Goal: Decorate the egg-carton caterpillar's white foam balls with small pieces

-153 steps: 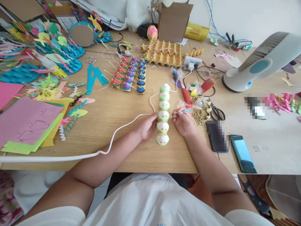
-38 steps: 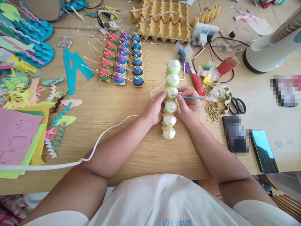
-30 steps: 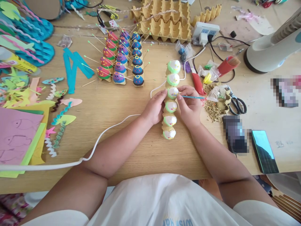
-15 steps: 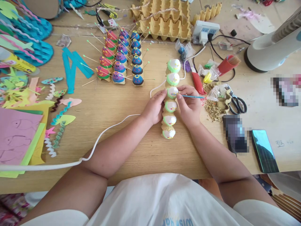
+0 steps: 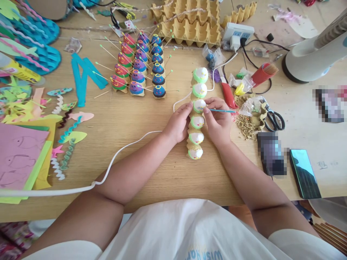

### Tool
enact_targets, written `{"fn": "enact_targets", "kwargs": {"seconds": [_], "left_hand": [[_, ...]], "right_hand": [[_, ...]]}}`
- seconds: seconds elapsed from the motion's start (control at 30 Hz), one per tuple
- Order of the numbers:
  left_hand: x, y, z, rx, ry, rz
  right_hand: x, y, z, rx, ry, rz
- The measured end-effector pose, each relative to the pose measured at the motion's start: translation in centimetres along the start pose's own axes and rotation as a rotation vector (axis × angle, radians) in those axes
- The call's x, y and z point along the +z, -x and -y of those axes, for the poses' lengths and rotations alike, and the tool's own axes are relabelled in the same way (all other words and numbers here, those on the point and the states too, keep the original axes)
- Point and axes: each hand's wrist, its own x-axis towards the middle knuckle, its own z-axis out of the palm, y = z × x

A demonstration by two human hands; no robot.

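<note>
A strip of egg carton (image 5: 195, 147) with several cups covered in white and light green stands lengthwise in front of me. Coloured bits dot some of the white caps. My left hand (image 5: 179, 122) is closed around the strip's left side, near the third cup from the far end. In my right hand (image 5: 217, 121) a thin blue stick-like tool (image 5: 223, 111) is pinched between thumb and fingers. Its tip touches, or nearly touches, the white cap of that third cup. The fingers behind the strip are hidden.
Finished-looking red, purple and blue carton strips (image 5: 139, 65) with pins stand ahead left. Behind lie egg trays (image 5: 189, 29) and a power strip (image 5: 238, 31). Scissors (image 5: 274, 121), a red-handled knife (image 5: 228, 95) and a phone (image 5: 305, 173) lie right. A white cable (image 5: 116, 155) crosses my left arm.
Both hands and the carton strip keep almost the same place. The blue tool's tip has shifted very slightly on the third cap.
</note>
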Motion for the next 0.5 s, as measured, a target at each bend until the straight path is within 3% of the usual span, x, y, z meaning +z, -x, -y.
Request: {"fn": "enact_targets", "kwargs": {"seconds": [0.5], "left_hand": [[0.03, 0.06, -0.09, -0.042, 0.03, -0.044]], "right_hand": [[0.1, -0.06, 0.27, 0.006, 0.002, 0.0]]}}
